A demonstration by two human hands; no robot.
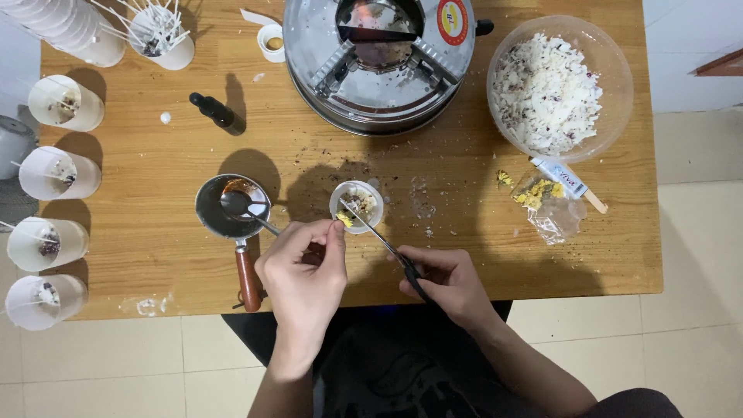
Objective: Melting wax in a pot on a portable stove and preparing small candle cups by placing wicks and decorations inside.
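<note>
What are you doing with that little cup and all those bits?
A person sits at a wooden table. The left hand pinches something yellow at the rim of a small white cup, while the right hand pokes long tweezers into it. A small pan with a spoon sits beside it, and a bowl of white flakes stands farther back.
</note>
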